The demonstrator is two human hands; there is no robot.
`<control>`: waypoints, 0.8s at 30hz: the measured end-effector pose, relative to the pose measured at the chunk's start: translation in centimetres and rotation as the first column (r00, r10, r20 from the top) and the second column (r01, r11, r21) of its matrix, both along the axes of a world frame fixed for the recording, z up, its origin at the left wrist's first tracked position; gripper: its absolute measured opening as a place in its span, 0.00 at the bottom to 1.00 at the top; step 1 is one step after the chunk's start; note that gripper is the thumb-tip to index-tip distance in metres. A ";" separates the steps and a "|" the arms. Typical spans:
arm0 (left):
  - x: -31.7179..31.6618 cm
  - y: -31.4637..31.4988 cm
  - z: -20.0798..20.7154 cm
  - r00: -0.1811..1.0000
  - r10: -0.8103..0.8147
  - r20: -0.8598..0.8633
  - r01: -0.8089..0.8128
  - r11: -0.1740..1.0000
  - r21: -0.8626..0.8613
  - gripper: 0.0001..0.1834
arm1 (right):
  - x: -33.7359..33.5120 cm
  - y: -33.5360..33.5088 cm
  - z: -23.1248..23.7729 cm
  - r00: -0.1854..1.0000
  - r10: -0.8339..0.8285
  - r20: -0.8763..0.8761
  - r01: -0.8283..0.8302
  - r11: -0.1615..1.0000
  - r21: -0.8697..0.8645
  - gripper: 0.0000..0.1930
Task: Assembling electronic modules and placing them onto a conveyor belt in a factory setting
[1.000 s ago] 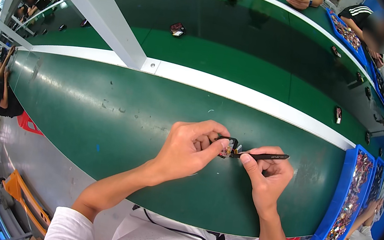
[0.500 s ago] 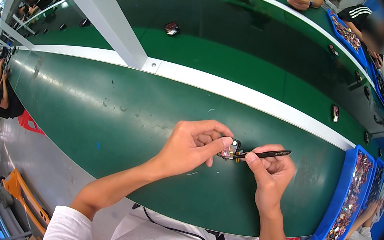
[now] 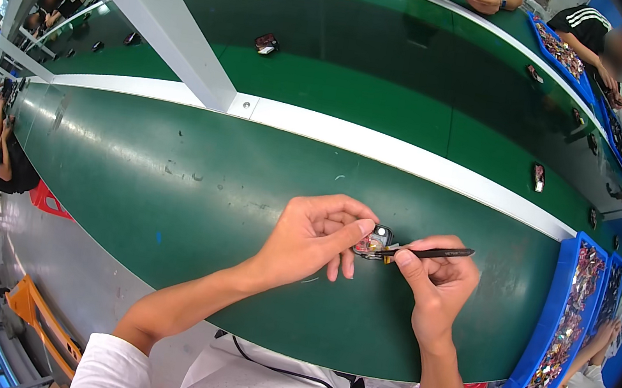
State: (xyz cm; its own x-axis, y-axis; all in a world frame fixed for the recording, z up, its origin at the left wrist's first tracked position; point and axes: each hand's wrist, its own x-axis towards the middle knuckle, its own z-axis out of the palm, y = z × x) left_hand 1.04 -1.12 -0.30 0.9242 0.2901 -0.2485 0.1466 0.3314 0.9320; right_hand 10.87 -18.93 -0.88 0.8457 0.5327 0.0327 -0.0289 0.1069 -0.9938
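My left hand (image 3: pixel 319 234) is closed on a small dark electronic housing (image 3: pixel 378 241), thumb on top, with parts of its inside showing. In my right hand (image 3: pixel 437 280) is a pair of slim black tweezers (image 3: pixel 441 253), pinched between thumb and fingers. The tips reach the housing's right side, beside a small yellow part (image 3: pixel 389 258). Just what the tips touch is too small to tell. Both hands are above the green worktable (image 3: pixel 249 186).
A blue bin (image 3: pixel 565 306) of small coloured parts stands at the table's right end. Beyond the white rail (image 3: pixel 379 153) runs a green conveyor belt (image 3: pixel 354 102) carrying several small devices, including one dark device (image 3: pixel 266 44). A white post (image 3: pixel 154 16) rises at left. Other people work around.
Devices on the belt have shifted slightly left. The housing in my left hand has turned a little, and the tweezers lie flatter. Across the belt, a person's hands have come together around a small dark thing.
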 end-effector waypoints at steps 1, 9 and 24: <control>0.0 0.0 -0.1 1.000 0.001 0.000 -0.001 1.000 0.000 0.13 | 0.0 0.0 0.0 1.000 -0.015 0.007 0.015 1.000 0.014 0.07; 0.0 0.2 -0.3 0.995 -0.058 0.077 0.062 0.997 -0.053 0.16 | -0.7 -0.1 -0.2 0.982 -0.073 0.171 0.067 0.997 0.043 0.08; 0.0 0.0 0.2 0.995 -0.027 0.094 0.030 0.999 -0.028 0.13 | -0.7 -0.2 -0.8 0.953 -0.074 0.292 0.052 0.995 0.082 0.09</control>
